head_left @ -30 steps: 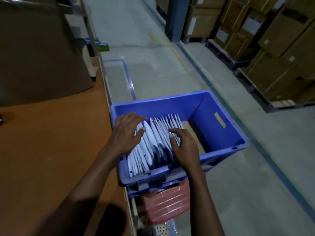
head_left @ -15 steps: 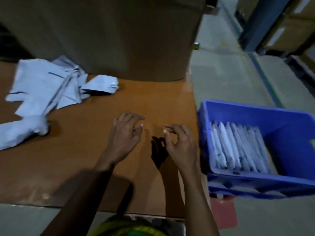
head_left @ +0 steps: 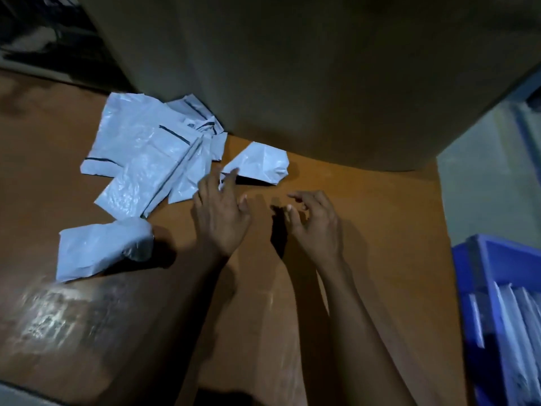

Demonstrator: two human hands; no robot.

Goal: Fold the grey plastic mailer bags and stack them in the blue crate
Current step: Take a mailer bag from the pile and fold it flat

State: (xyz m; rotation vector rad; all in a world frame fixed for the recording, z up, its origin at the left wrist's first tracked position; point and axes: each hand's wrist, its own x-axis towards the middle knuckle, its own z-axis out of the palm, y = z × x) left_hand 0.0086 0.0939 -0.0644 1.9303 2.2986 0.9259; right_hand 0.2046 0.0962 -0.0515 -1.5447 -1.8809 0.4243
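Observation:
Several loose grey mailer bags (head_left: 152,153) lie in a crumpled pile on the brown table (head_left: 380,230), at the back left. One small bag (head_left: 259,164) lies apart beside the pile, and another bag (head_left: 99,247) lies nearer on the left. My left hand (head_left: 219,215) is spread, its fingertips at the edge of the small bag. My right hand (head_left: 316,221) hovers over bare tabletop with loosely curled fingers, holding nothing. The blue crate (head_left: 468,288) stands off the table's right edge, with folded bags (head_left: 512,326) standing in a row inside.
A large brown cardboard drum or box (head_left: 292,68) fills the back of the table, right behind the bags. Grey floor (head_left: 480,183) shows to the right of the table. Dark clutter (head_left: 44,39) sits at the far left.
Both hands left the crate, where they pressed the folded bags, and moved left over the table. My left hand has now reached forward to the loose bags.

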